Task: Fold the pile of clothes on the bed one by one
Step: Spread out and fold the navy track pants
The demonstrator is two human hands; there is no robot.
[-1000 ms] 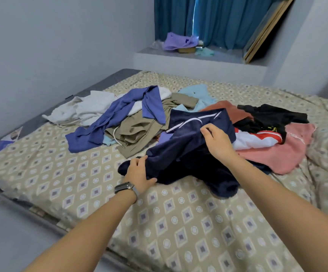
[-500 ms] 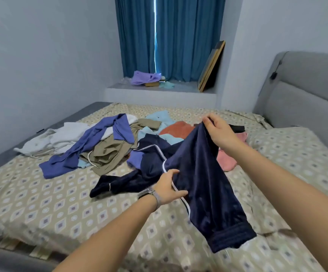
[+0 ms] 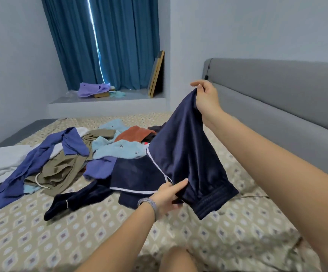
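A navy velvet garment point(image 3: 180, 154) with white piping hangs half lifted over the bed point(image 3: 41, 232). My right hand point(image 3: 206, 99) pinches its top edge high up, near the headboard. My left hand point(image 3: 169, 195), with a watch on the wrist, grips the fabric low down by the ribbed hem. One navy sleeve point(image 3: 74, 199) still trails on the sheet. The pile of clothes point(image 3: 76, 154) lies behind to the left: a blue piece, an olive piece, a light blue one, an orange one and white ones.
A grey padded headboard point(image 3: 277, 91) runs along the right. Blue curtains point(image 3: 104, 40) hang over a window ledge point(image 3: 108, 101) holding a purple cloth and a leaning frame. A patterned pillow point(image 3: 237, 242) lies near me at the lower right.
My right hand has raised the navy garment from the pile up toward the headboard. My left hand slid down along the fabric to the hem. My view has turned right.
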